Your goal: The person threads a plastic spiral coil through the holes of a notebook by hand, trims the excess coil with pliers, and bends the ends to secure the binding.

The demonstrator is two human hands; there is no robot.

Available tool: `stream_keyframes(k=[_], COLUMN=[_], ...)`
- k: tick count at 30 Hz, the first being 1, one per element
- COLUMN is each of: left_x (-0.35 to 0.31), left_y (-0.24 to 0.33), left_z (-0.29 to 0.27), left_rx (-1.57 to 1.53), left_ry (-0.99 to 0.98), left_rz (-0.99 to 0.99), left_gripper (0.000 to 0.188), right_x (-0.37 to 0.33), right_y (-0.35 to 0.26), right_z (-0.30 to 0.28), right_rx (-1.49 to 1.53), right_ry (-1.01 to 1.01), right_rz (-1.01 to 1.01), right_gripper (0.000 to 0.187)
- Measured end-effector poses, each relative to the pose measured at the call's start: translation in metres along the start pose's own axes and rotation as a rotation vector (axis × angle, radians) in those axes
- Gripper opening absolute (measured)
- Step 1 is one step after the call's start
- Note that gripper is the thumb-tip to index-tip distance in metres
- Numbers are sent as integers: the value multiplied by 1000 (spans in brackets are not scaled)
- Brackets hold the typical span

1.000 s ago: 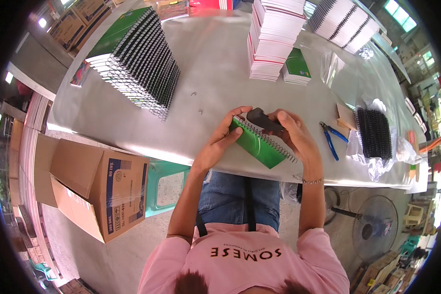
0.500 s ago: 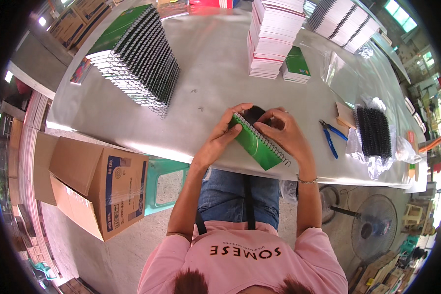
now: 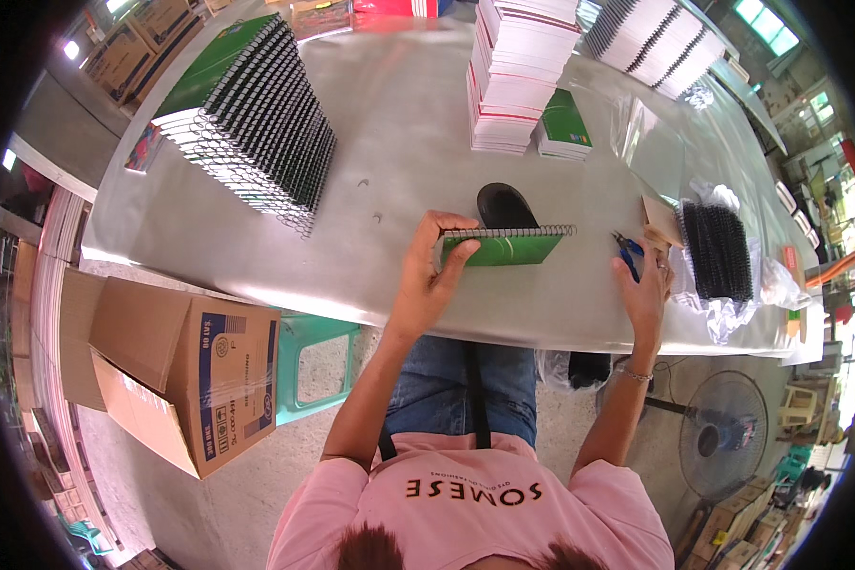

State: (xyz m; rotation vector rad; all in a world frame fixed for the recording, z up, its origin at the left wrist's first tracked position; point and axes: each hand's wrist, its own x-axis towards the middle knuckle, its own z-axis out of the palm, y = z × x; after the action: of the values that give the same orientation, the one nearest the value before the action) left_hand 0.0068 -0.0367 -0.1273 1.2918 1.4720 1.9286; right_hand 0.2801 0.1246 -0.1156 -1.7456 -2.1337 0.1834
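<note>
Right hand has left the coil within the last half second; now at the pliers, bench right of centre. Its fingers curl about the blue handles; cannot tell if pressed tight. Left hand pinches the left end of the green notebook, thumb in front. Notebook, slanted before, now sits roughly parallel to the near edge, coil uppermost, its end jutting past the right end. Judgement: coil looks threaded along most of the spine; work has shifted from coil to tool.

Black rounded object just behind notebook.

Bench: silvery. Far left corner, tall bound stack. Far edge, white page blocks, small green pile beside. Right edge, spare coils on plastic.

Room: open carton and green stool off near-left edge; fan below near-right corner.
</note>
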Motion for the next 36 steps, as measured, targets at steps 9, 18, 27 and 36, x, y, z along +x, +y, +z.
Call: stream_keyframes(k=[9, 18, 27, 36], left_x=[-1, -5, -8, -17], left_y=[26, 27, 24, 18], left_z=[-2, 4, 7, 1], left_rx=[360, 165, 79, 178], left_ry=[65, 117, 129, 127], left_rz=[-184, -283, -253, -203], left_gripper=[17, 19, 18, 21], right_x=[9, -62, -94, -100], right_y=[10, -101, -142, -150], right_z=[-8, -26, -5, 3], right_rx=[-67, 533, 514, 529], right_ry=[58, -16, 22, 8], right_rz=[-154, -495, -633, -616], right_gripper=[47, 43, 48, 44])
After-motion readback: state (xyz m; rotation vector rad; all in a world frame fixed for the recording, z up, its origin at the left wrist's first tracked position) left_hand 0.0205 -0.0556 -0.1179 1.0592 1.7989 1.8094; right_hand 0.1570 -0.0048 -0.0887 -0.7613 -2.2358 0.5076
